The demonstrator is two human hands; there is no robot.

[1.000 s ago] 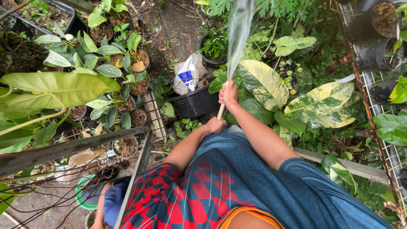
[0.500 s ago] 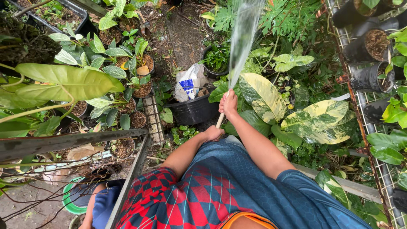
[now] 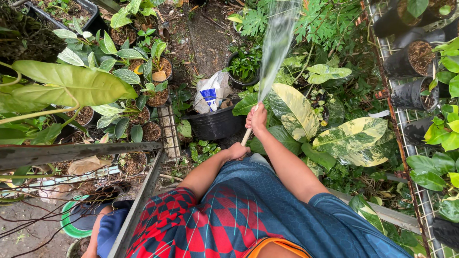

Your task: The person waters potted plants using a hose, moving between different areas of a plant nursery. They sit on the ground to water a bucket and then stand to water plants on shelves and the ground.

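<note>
While both hands grip a pale hose [image 3: 245, 137] at frame centre, the left hand [image 3: 237, 152] has its fingers wrapped low around it and the right hand [image 3: 256, 119] is closed near the nozzle. Its fanned spray [image 3: 277, 43] arcs to the upper middle, over the variegated leaves [image 3: 295, 110]. A slack grip could swing water onto the plastic bag [image 3: 210, 93] in the black pot [image 3: 215, 125].

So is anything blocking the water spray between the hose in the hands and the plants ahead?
Nothing visible does. Both hands, right hand and left hand, grip the hose, and the water spray fans out freely above the variegated leaves toward the greenery beyond.
</note>
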